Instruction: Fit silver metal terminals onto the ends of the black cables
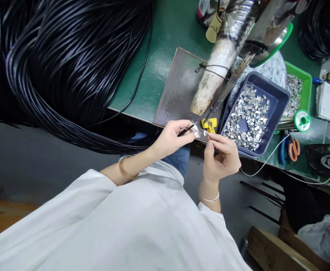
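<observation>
My left hand (173,138) pinches a black cable (186,130) near its end, where thin bare tips stick out. Something white, perhaps a wrap, shows at its fingertips. Opposite it, a short gap away, my right hand (220,155) is closed in a pinch on a small shiny metal piece (205,133). Just beyond my fingers sits a yellow fixture (209,124) by the edge of a dark board (176,88). To the right of it, a blue-grey bin (277,98) holds many small silvery metal connectors (248,116).
A large coil of black cable (69,56) covers the left. A wrapped cylinder (217,67) slants over the board. Right of the bin are a green tray (306,77), a solder spool (302,121) and orange-handled pliers (294,149). Another person's sleeve (321,237) shows lower right, near a cardboard box (272,248).
</observation>
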`<state>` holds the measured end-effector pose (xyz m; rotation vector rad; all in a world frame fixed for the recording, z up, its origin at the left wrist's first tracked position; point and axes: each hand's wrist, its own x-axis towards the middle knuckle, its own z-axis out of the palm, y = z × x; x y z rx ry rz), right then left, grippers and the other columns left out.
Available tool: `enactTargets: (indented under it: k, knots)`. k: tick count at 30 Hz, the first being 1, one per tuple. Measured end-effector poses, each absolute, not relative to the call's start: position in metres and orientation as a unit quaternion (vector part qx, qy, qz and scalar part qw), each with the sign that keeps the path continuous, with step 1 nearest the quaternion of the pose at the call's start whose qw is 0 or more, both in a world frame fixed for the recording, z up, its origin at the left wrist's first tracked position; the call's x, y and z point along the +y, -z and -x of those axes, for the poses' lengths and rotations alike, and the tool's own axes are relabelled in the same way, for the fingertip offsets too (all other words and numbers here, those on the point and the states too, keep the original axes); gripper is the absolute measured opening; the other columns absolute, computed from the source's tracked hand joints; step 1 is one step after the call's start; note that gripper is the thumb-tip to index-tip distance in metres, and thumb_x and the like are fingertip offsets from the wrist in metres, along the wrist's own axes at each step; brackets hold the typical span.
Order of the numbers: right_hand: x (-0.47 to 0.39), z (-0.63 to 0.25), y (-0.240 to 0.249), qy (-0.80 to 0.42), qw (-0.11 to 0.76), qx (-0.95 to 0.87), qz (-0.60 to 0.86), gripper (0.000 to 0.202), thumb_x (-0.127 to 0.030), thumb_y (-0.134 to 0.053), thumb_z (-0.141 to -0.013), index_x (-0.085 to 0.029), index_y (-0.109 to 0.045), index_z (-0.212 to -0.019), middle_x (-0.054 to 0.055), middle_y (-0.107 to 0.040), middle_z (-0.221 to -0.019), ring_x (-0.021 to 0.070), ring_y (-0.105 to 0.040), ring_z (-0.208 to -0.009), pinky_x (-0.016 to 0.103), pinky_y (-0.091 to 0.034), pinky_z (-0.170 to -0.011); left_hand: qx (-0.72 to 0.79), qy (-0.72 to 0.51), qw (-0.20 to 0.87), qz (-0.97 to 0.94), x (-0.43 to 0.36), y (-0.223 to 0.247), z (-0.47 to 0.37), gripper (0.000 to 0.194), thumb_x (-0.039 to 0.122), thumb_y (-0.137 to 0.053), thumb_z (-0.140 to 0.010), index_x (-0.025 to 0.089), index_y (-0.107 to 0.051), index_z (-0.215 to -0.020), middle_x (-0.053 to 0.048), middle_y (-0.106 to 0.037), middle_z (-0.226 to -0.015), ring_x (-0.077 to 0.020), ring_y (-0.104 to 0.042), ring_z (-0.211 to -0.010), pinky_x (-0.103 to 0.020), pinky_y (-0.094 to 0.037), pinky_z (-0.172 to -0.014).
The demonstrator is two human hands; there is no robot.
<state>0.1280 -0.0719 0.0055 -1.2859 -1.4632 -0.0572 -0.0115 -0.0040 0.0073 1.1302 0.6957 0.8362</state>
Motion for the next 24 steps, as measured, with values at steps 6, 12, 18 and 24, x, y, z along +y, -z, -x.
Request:
enactTargets:
  k: [6, 12, 18, 24]
  knots:
    - [-0.070, -0.129, -0.011, 0.018, 0.541, -0.634, 0.552, 0.020, -0.007, -0.072, -0.080, -0.023, -0.071, -0.093, 0.001, -0.076, -0.098, 0.0152, -0.073, -0.089, 0.033, -0.063, -0.080, 0.316, -0.370, 0.706, -0.514, -0.004, -0.008, 0.011, 0.019, 0.021, -0.062, -0.080, 0.017, -0.049, -0.067, 0.005, -0.038, -0.064, -0.0084, -0.034, -0.062, -0.025, -0.028, -0.060]
    - [-0.071, -0.131, -0.007, 0.035, 0.529, -0.645, 0.551, 0.021, -0.010, -0.072, -0.081, -0.025, -0.071, -0.096, 0.001, -0.074, -0.103, 0.0163, -0.073, -0.092, 0.034, -0.064, -0.080, 0.313, -0.378, 0.690, -0.532, -0.003, -0.006, 0.010, 0.021, 0.022, -0.063, -0.080, 0.017, -0.048, -0.066, 0.004, -0.038, -0.064, -0.0089, -0.034, -0.063, -0.024, -0.029, -0.061]
    - [-0.071, -0.131, -0.002, -0.005, 0.555, -0.614, 0.561, 0.015, -0.011, -0.064, -0.087, -0.022, -0.066, -0.097, 0.002, -0.076, -0.100, 0.0172, -0.074, -0.090, 0.036, -0.064, -0.079, 0.321, -0.401, 0.684, -0.518, -0.001, -0.008, 0.009, 0.017, 0.022, -0.062, -0.081, 0.015, -0.055, -0.067, 0.003, -0.044, -0.064, -0.0083, -0.037, -0.061, -0.024, -0.032, -0.060]
    - [-0.066, -0.133, 0.002, 0.008, 0.521, -0.634, 0.572, 0.009, -0.015, -0.067, -0.086, -0.022, -0.064, -0.091, 0.002, -0.076, -0.101, 0.0165, -0.074, -0.090, 0.034, -0.063, -0.080, 0.319, -0.425, 0.698, -0.481, 0.002, -0.011, 0.006, 0.022, 0.026, -0.068, -0.080, 0.015, -0.056, -0.064, 0.005, -0.045, -0.061, -0.0062, -0.035, -0.055, -0.023, -0.033, -0.056]
